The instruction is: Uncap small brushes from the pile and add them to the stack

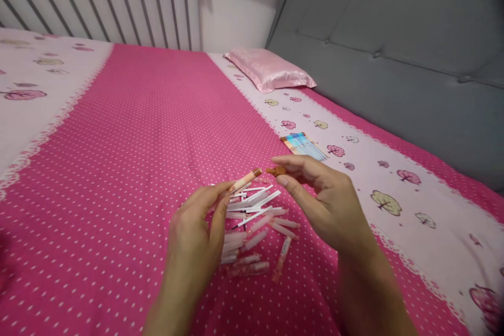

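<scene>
My left hand (200, 223) pinches a peach-coloured pen barrel (246, 180) with a brown band at its upper end. Between the thumb and fingertips of my right hand (321, 194) is a small brown tapered pen part (276, 170), its narrow end pointing at the barrel. A small gap separates the two pieces. Below them lies a loose pile of thin white sticks (258, 211), which look like pen refills, and translucent pinkish tubes (254, 241). One printed pink tube (282, 258) lies a little apart on the right.
Several blue and peach pens (304, 146) lie side by side on the bed beyond my right hand. The bed has a pink dotted sheet (157, 115). A pink pillow (270, 69) rests by the grey padded headboard (394, 26). A white radiator (98, 0) stands along the far side.
</scene>
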